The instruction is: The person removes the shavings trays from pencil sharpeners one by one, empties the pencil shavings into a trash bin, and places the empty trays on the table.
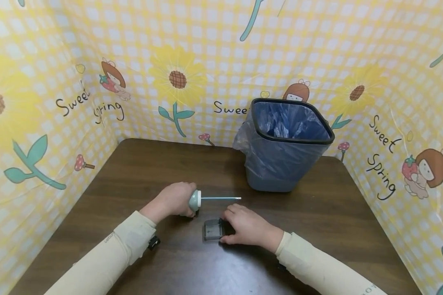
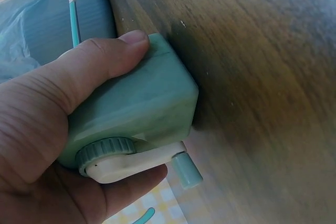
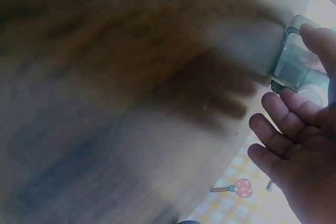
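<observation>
My left hand [image 1: 175, 199] grips a green pencil sharpener [image 2: 136, 93], thumb across its flat face. The sharpener has a cream crank with a green knob [image 2: 187, 171]. A teal pencil [image 1: 221, 198] sticks out of it to the right, its far end pale. Just in front, a dark see-through shavings tray [image 1: 212, 230] rests on the table. My right hand [image 1: 249, 227] has thumb and fingertips at opposite sides of the tray's right end, holding it. In the right wrist view, the thumb overlaps the tray and the other fingers are loosely bent.
A blue-grey trash bin [image 1: 273, 168] with a clear plastic bag liner stands at the back right of the brown wooden table [image 1: 162, 164]. Yellow checked cloth [image 1: 214, 61] with printed flowers hangs round the back and sides. A few tiny light specks lie on the wood.
</observation>
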A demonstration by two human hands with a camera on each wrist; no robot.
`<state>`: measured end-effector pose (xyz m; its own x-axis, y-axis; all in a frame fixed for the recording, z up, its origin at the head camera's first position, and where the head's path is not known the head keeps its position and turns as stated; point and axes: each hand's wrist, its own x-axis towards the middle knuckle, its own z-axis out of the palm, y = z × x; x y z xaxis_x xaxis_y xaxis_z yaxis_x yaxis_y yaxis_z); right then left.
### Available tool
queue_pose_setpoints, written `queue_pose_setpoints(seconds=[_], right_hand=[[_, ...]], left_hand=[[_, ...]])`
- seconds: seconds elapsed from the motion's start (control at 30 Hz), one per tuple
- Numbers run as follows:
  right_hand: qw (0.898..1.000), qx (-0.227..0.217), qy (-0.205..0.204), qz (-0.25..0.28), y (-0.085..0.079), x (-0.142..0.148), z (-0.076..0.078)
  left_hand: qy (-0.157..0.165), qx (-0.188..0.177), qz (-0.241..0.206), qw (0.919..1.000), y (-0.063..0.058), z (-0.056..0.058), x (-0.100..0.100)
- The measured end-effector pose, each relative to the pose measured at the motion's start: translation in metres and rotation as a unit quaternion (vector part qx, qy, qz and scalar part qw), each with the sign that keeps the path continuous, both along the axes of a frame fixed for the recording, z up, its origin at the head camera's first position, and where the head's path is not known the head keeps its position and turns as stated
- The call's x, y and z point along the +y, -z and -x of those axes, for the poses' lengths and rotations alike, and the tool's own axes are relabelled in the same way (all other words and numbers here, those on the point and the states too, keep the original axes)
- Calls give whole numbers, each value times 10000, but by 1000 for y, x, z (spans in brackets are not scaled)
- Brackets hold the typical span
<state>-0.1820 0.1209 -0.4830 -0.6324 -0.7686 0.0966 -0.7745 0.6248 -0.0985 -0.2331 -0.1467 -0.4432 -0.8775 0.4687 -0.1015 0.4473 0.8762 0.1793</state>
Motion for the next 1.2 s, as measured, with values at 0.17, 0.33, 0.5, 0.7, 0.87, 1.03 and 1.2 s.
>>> queue_pose_setpoints(seconds=[0.17, 0.33, 0.5, 0.7, 0.87, 1.03, 1.2], right_hand=[[9998, 188, -45, 23, -2, 1, -2], [9993, 354, -119, 92, -2, 1, -3], [9990, 407, -126, 97, -4, 0, -4], [9989, 441, -123, 102, -7, -1, -5], [9988, 415, -187, 162, -9, -1, -5], [9979, 512, -323, 223, -7, -1, -4], [9956, 746, -512, 258, -8, 1, -2]], left_hand=[[64, 70, -32, 9999, -1, -1, 0], [89, 93, -43, 9999, -1, -2, -1], [21, 141, -56, 9999, -3, -3, -1], [-27, 160, -141, 9998, -3, -2, -3], [-143, 77, -345, 9993, -2, -4, -5], [-255, 73, -559, 9981, 0, -6, -6], [-316, 198, -791, 9962, 1, -11, -8]])
